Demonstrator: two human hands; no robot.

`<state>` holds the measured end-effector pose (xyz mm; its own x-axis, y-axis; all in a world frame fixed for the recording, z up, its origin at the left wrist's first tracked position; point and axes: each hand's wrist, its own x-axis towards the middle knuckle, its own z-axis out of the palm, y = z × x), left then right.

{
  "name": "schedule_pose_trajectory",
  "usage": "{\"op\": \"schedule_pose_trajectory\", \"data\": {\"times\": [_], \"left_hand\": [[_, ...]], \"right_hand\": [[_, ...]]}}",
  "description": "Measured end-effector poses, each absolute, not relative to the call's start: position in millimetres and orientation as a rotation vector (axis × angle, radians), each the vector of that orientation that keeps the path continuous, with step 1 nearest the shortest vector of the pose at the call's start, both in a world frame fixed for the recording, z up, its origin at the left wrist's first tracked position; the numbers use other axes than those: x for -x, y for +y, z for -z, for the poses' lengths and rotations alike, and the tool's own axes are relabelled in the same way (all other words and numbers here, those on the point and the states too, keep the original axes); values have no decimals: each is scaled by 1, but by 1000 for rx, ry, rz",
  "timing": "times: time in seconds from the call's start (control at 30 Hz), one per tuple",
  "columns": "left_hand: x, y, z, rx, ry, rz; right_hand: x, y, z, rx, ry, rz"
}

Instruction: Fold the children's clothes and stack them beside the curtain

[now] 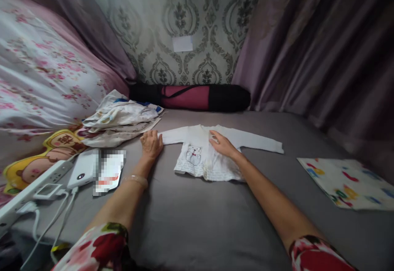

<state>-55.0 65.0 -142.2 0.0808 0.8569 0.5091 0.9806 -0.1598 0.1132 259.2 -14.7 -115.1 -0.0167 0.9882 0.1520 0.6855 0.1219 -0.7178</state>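
Note:
A small white long-sleeved top (194,137) lies spread out on the grey bed sheet (191,217), its sleeves stretched to both sides. A bear drawing shows on its front. My left hand (152,143) rests at the cuff of the sleeve on the left, fingers bent down; whether it pinches the cloth is hidden. Over the upper middle of the top, near the neckline, is my right hand (222,143), its thumb and fingers apart and nothing visible between them.
Crumpled cloths (120,117) lie at the back left, beside a yellow cartoon cushion (40,162). A power strip (30,187), cables, a white power bank (83,168) and a blurred-out item (109,172) are left. A patterned cloth (351,180) lies right; a long bag (187,97) lies behind.

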Motion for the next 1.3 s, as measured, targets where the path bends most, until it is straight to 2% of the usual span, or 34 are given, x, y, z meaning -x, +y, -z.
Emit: {"op": "schedule_pose_trajectory", "data": {"times": [0.17,0.4,0.5,0.63,0.73,0.9,1.07,1.3], "left_hand": [[42,45,130,2162,-2066,699],[28,18,129,2568,-2390,596],[24,6,131,2711,-2368,573],[19,-10,127,2744,-2348,588],[18,-21,122,2775,-2419,626],[25,-36,113,2852,-2635,827],[33,-42,109,3306,-2416,718],[35,-37,116,3344,-2242,782]], "right_hand": [[-312,-70,114,1786,-1472,-524],[-347,-119,121,1964,-1219,-640],[-348,-134,124,2130,-1244,-659],[-342,-147,125,2309,-1428,-477],[-334,-152,124,2330,-1479,-415],[-323,-163,124,2224,-1481,-508],[-323,-179,124,1999,-1722,-678],[-304,-180,120,2212,-1753,-330]]}}
